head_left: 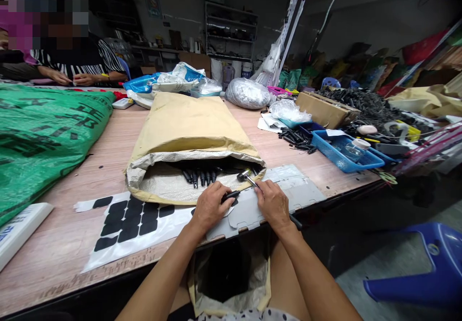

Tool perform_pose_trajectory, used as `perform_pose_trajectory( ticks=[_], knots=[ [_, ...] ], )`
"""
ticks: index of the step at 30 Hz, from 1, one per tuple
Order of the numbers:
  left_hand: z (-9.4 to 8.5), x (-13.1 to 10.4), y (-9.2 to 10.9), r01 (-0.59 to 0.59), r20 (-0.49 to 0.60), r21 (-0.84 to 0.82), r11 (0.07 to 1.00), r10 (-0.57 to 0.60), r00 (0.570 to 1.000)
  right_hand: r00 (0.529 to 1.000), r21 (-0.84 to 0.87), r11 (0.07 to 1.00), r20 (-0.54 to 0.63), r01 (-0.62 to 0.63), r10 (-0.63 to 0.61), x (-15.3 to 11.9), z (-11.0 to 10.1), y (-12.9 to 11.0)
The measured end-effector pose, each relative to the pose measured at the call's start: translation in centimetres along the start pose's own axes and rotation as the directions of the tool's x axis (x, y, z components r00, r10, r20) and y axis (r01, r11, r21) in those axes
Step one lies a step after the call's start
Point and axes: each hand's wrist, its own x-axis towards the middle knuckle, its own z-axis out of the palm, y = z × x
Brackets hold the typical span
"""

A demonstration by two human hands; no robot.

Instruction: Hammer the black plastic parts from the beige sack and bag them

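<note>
My left hand (pixel 211 205) is closed around a slim black pen-like piece (pixel 231 195), whose tip points right. In my right hand (pixel 273 204) is a small hammer (pixel 247 177), gripped along its metal shaft, with its head up and to the left. The end of its dark handle shows below my wrist. Just beyond both hands a tan paper sack (pixel 195 119) lies with its mouth toward me. Several black pen-like pieces (pixel 200 176) rest inside that mouth. Under my hands is a grey board (pixel 249 210) at the table's edge.
White sheet with black rounded patches (pixel 130 220) lies left of my hands; a green woven sack (pixel 46 138) is farther left. A blue basket (pixel 346 164) and loose black parts (pixel 298 138) sit right. Another open sack (pixel 231 282) is at my lap. A person sits across, far left.
</note>
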Motion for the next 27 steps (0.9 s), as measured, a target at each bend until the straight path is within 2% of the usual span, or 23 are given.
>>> perform_pose_trajectory(
  ticks=[2,5,8,10,13,16,20,24,27],
  knots=[
    [0.0,0.1,-0.1,0.019,-0.009,-0.04,0.999,-0.019,1.0,1.0,0.149,0.989,-0.016,-0.021,0.023,-0.2,-0.5,0.1],
    [-0.2,0.2,0.1,0.042,-0.017,-0.058,0.997,-0.044,0.999,0.999,0.385,0.923,-0.027,-0.014,0.027,-1.2,-1.6,-0.1],
    [-0.2,0.4,0.4,0.076,-0.012,-0.057,0.995,-0.077,0.997,0.999,0.492,0.871,0.027,0.017,-0.034,-2.3,-2.7,-0.7],
    [-0.1,0.5,0.5,0.11,-0.011,-0.062,0.992,-0.111,0.994,0.996,0.485,0.873,0.054,0.039,-0.075,-2.8,-3.1,-1.2],
    [0.0,0.6,0.5,0.139,-0.016,-0.083,0.987,-0.141,0.99,0.994,0.448,0.891,0.034,0.081,-0.108,-3.5,-3.5,-1.8],
    [0.0,0.6,0.5,0.142,-0.013,-0.103,0.985,-0.144,0.99,0.993,0.405,0.908,0.015,0.103,-0.119,-4.0,-3.4,-2.1],
    [0.1,0.6,0.5,0.16,-0.013,-0.102,0.982,-0.163,0.987,0.991,0.355,0.93,0.047,0.098,-0.123,-4.2,-3.2,-2.2],
    [0.2,0.6,0.4,0.143,-0.015,-0.115,0.983,-0.146,0.989,0.99,0.379,0.916,0.008,0.13,-0.144,-4.2,-3.3,-2.7],
    [0.2,0.5,0.4,0.152,-0.016,-0.098,0.984,-0.154,0.988,0.984,0.372,0.916,0.034,0.148,-0.172,-4.4,-3.3,-3.5]
  ],
)
